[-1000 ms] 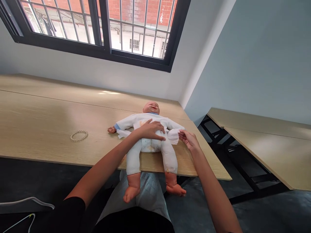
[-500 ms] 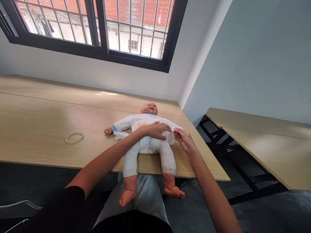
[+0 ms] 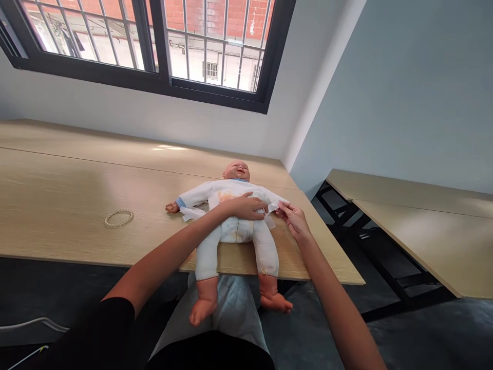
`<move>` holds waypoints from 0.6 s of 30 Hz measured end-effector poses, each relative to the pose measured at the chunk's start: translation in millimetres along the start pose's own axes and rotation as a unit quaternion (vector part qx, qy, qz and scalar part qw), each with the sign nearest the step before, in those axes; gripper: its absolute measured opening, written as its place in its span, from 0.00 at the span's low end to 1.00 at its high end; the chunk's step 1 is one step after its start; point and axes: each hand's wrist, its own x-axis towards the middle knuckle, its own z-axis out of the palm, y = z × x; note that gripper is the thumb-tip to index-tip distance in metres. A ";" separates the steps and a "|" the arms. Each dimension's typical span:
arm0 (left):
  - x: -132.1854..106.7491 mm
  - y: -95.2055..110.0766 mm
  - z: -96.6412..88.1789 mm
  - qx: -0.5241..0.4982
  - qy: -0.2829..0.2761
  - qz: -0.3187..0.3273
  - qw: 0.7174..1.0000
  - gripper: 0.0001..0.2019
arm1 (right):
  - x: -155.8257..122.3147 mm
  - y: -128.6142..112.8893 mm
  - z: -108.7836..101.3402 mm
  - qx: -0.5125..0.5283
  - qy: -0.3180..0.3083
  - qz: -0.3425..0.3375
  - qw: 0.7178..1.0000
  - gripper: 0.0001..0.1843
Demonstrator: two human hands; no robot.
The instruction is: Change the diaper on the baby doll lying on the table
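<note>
A baby doll (image 3: 231,192) in white clothes lies on its back on the wooden table (image 3: 77,195), its legs hanging over the near edge. My left hand (image 3: 245,206) lies flat on the doll's belly, fingers stretched out. My right hand (image 3: 291,217) pinches the right tab of a white diaper (image 3: 271,208) at the doll's right hip. The diaper's other tab (image 3: 190,213) sticks out on the left side under the doll's arm.
A pearl bracelet (image 3: 119,218) lies on the table to the left of the doll. A second wooden table (image 3: 416,221) stands to the right across a gap. A barred window (image 3: 154,41) is in the wall behind. My lap is below the doll's feet.
My right hand has drawn the diaper's right tab inward toward the doll's belly. My left hand has stayed pressed on the belly. The view has shifted slightly.
</note>
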 end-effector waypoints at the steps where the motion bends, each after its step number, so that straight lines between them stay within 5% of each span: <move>1: 0.8 0.4 1.1 0.006 0.002 -0.004 1.000 0.16 | -0.2 -0.2 0.7 -0.006 0.002 -0.013 1.000 0.12; 12: 12.9 -1.4 7.2 0.019 0.075 -0.026 0.997 0.18 | -12.0 -5.4 9.8 -0.030 -0.020 -0.084 0.996 0.27; 18: -6.0 -1.8 -2.2 -0.004 0.226 -0.096 0.969 0.37 | -20.7 -11.4 22.4 -0.018 -0.010 -0.102 0.995 0.24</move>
